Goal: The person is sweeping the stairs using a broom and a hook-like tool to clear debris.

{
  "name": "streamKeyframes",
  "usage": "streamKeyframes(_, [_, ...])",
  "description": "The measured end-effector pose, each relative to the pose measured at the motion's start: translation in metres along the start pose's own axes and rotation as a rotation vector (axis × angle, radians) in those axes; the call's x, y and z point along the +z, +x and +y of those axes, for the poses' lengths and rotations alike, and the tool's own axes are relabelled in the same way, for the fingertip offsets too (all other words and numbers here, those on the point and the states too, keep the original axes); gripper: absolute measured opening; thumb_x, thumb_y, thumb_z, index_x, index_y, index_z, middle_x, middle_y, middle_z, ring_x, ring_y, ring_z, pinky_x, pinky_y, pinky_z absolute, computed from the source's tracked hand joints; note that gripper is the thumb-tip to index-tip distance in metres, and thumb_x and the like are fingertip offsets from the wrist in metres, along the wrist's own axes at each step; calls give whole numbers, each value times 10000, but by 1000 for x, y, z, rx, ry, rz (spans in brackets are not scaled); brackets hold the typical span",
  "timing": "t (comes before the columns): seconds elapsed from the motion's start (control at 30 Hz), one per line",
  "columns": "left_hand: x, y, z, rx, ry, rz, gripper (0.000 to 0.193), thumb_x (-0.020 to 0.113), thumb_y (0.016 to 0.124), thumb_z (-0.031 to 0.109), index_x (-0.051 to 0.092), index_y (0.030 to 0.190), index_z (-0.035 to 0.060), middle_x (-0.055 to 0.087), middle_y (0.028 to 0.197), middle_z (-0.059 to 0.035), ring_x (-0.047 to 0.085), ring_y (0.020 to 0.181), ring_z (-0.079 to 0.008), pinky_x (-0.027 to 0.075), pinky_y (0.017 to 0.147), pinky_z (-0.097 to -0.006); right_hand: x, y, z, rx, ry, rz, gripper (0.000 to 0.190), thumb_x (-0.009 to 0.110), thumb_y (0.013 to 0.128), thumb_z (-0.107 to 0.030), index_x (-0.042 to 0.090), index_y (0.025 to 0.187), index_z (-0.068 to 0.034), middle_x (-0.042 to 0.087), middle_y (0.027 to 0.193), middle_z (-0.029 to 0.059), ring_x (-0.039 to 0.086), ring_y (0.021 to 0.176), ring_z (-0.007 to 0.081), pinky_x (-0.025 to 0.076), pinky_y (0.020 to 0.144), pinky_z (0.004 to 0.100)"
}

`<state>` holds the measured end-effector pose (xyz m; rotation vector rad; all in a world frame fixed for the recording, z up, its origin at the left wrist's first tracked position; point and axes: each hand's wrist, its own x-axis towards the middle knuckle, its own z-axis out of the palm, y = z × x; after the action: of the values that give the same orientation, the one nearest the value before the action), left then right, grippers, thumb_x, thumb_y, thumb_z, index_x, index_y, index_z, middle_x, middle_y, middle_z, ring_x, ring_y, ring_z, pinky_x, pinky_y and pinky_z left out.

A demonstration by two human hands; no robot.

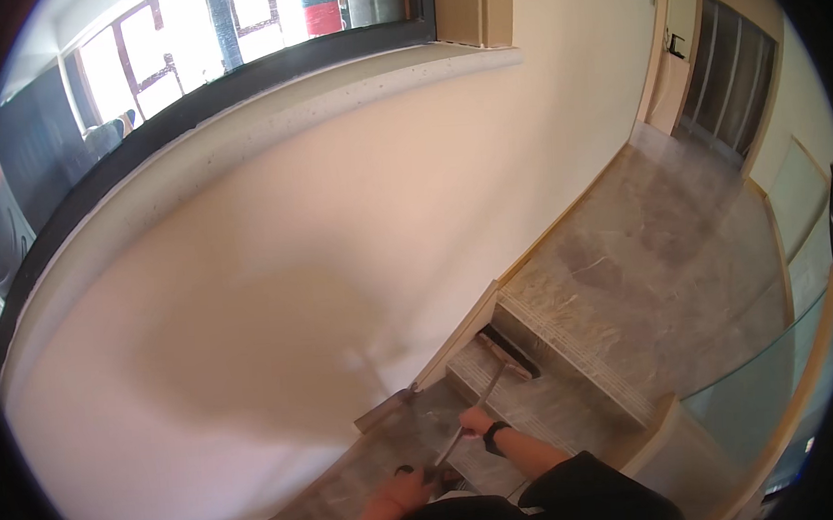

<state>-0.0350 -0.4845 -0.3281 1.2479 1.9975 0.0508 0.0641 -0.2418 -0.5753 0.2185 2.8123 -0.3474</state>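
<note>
A long-handled broom [512, 354] with dark bristles rests on a grey stone stair tread, its head close to the riser below the landing and near the wall-side skirting. My right hand [476, 422], with a black band at the wrist, is closed around the middle of the handle. Lower on the same handle is my left hand [409, 488], near its upper end and close to my body; a dark ring or band shows on it. The left fingers are partly hidden. The stair treads [562, 401] carry grooved strips along their edges.
A pale wall [304, 266] with a dark-framed window [237, 79] above runs along the left. Beyond the top step lies a marble-look landing [663, 247], leading to a door with a black handle [675, 45]. A glass balustrade with a wooden handrail [799, 409] borders the right.
</note>
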Motion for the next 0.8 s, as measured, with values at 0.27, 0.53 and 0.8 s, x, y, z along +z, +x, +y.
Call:
streamKeyframes(0.27, [-39,-77,-9,60,-198,-39,387,509,815,294,530,1110,45,575,1010,-243,544,943,-403,435,803,-466,-31,-13,-74,-443,402,408,155,649,610,-159,548,650,-48,562,691,169,550,657,381,440,555,422])
streamKeyframes(0.53, [-84,-148,20,-56,-140,-50,311,493,820,209,548,1061,20,577,986,-251,527,946,-419,423,789,-465,-24,-15,-140,-472,720,406,173,631,654,-162,504,649,-45,486,620,158,519,595,351,397,507,399])
streamKeyframes(0.8, [-70,-176,-12,73,-447,19,354,498,833,73,492,1173,-27,623,1031,-165,584,950,-324,438,854,-379,-51,-52,-164,230,1738,-137,158,589,773,-151,524,709,-23,528,620,119,540,521,236,455,446,327])
